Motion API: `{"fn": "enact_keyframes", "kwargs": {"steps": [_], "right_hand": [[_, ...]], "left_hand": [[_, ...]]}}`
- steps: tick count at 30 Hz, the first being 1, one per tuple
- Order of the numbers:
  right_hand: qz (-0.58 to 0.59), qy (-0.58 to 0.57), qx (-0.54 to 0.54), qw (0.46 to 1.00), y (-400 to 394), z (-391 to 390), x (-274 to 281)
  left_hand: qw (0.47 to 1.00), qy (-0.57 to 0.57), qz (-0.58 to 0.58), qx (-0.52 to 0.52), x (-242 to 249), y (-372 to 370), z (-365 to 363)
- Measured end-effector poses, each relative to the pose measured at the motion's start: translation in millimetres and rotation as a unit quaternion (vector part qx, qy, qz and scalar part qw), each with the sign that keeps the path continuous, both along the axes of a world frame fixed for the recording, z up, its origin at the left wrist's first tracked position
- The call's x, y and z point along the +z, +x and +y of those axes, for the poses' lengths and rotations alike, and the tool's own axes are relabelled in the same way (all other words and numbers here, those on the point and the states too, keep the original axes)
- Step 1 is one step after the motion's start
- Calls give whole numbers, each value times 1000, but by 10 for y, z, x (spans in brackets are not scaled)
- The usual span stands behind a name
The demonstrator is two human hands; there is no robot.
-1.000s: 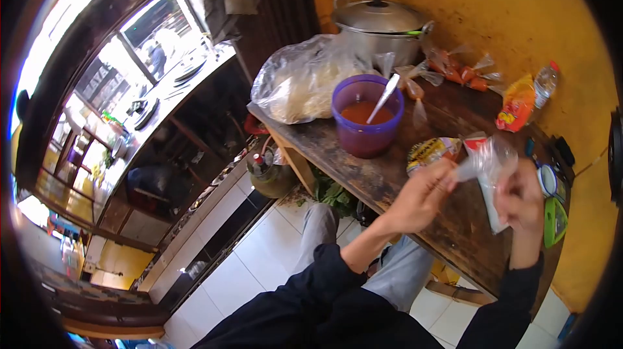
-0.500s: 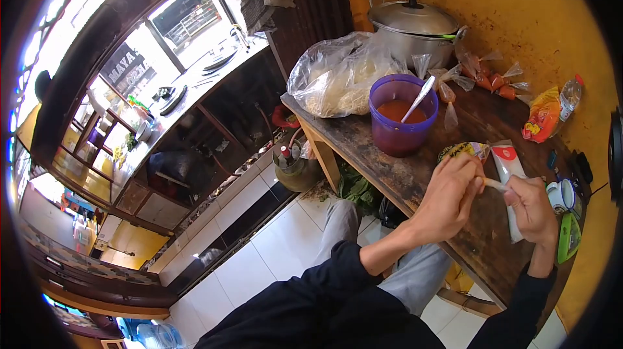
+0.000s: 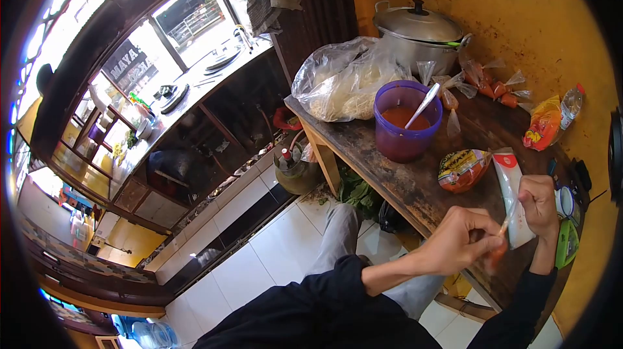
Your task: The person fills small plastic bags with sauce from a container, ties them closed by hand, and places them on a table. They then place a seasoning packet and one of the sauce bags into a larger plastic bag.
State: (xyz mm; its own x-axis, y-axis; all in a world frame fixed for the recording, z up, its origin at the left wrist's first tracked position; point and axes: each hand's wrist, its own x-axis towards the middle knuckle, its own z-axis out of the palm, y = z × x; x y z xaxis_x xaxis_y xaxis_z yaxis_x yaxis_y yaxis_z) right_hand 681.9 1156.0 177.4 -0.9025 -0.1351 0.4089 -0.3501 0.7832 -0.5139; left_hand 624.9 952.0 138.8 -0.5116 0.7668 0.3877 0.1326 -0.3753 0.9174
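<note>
A small clear plastic bag of orange-red sauce [image 3: 497,259] hangs blurred below my fingers, over the near part of the table. My left hand [image 3: 462,239] pinches its neck between thumb and fingertips. Closed in a fist, my right hand [image 3: 538,206] grips the twisted top of the bag and pulls it taut. Under the right hand lies a long white packet with a red end [image 3: 510,170]. A yellow-and-orange packet [image 3: 463,171] lies just beyond my left hand. Farther back stands a purple bucket [image 3: 399,144] of red-orange sauce with a white-handled spoon [image 3: 423,104] in it.
On the wooden table [image 3: 415,190] are a big clear bag of noodles [image 3: 344,89], a lidded pot [image 3: 422,44] and several tied sauce bags [image 3: 496,86]. By the yellow wall lie an orange packet [image 3: 544,125] and a green-edged item [image 3: 566,245]. A gas cylinder [image 3: 295,174] stands on the floor.
Both hands have come nearer to me, the left also rightward, uncovering the yellow-and-orange packet. The sauce bag now shows below the left hand, its neck stretched between the hands.
</note>
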Motion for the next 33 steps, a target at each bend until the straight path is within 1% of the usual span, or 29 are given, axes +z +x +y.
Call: {"fn": "enact_keyframes", "kwargs": {"steps": [1,2,3,4,5,6,8,9,10,11,12,13,14,15,17,18,19,21,22,23,25,26,28,29,31,32,33], "right_hand": [[0,0,1,1000,-13,-26,-32],[15,-31,-3,999,-35,-73,-86],[29,-61,-8,998,-36,-135,-115],[-36,-97,-38,994,5,-299,-50],[68,-8,-38,997,-16,-445,-164],[179,82,-58,979,-35,-591,-278],[181,130,-58,973,-27,-694,-129],[115,159,-62,979,31,-698,-104],[49,187,-65,979,73,-698,-75],[51,187,-66,979,97,-704,-37],[56,161,-93,981,123,-728,-2],[59,134,-120,982,143,-761,19],[66,77,-164,981,111,-798,55],[65,77,-164,981,112,-786,65],[16,6,-162,987,112,-737,82],[20,-52,-157,986,98,-711,46],[21,-51,-158,986,104,-660,44],[-34,-139,-135,981,107,-579,39],[-25,-156,-134,978,99,-612,42],[-25,-156,-133,978,101,-594,40],[-25,-80,-122,989,118,-534,61],[-26,-80,-122,989,125,-544,104],[41,-13,-133,990,113,-603,223],[41,-13,-135,990,84,-609,236],[105,2,-109,988,53,-595,232],[56,3,-110,992,87,-554,216],[55,4,-119,991,95,-526,197]], "left_hand": [[995,17,-88,-51,17,26,-14],[977,69,-179,-95,10,51,4],[977,69,-179,-95,40,24,13],[969,101,-216,-57,123,-45,33],[959,132,-251,-21,195,-108,65],[962,148,-229,3,165,-201,128],[975,113,-160,100,114,-247,217],[979,97,-124,131,11,-269,258],[979,96,-121,131,-17,-264,254],[979,86,-7,187,-44,-254,251],[962,73,104,241,-63,-242,246],[962,72,102,241,-56,-243,231],[959,63,149,232,-25,-255,205],[954,55,196,222,4,-255,182],[953,43,204,218,33,-271,160],[955,58,218,191,32,-301,157],[956,74,231,164,35,-319,159],[960,81,225,145,71,-305,153],[964,86,218,127,80,-300,148],[964,86,219,127,76,-306,152],[961,64,237,131,66,-318,178],[961,64,236,131,70,-314,182],[958,53,256,123,87,-308,189],[958,53,256,122,83,-315,194],[958,40,269,95,59,-345,210],[958,42,268,89,55,-370,223],[957,43,278,77,55,-399,237]]}}
